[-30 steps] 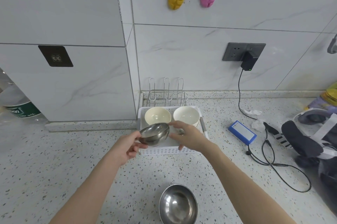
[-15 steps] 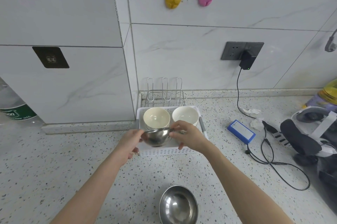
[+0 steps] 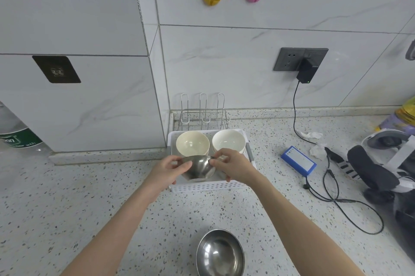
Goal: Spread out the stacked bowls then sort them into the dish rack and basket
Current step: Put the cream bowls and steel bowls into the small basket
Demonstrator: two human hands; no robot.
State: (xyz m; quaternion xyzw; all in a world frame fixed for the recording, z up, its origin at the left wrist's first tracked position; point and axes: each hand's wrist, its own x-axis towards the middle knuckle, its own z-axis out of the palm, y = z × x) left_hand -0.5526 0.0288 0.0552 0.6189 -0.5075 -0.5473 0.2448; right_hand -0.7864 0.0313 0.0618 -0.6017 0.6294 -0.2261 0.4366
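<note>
1. I am holding a steel bowl (image 3: 198, 169) between both hands over the front half of the white basket (image 3: 208, 186): my left hand (image 3: 167, 171) is gripping its left rim and side, and my right hand (image 3: 234, 169) is pinching the right rim with the fingertips.
2. The bowl is tipping away from me, its outside facing the camera, just in front of two pale bowls, a cream bowl (image 3: 192, 143) and a white bowl (image 3: 228, 141), sitting side by side at the back of the basket.
3. To do this well, I am judging that I should be levelling the bowl and lowering it into the free front space, keeping it off the pale rims, and letting go only once it is resting.
4. A second steel bowl (image 3: 220, 254) is waiting on the counter (image 3: 67, 208) near me, and the wire dish rack (image 3: 203, 112) behind the basket is holding nothing that I can see.
5. My hands are hiding the basket floor beneath the bowl, so I cannot tell whether it is touching down; the near bowl is being cut off by the frame edge.
</note>
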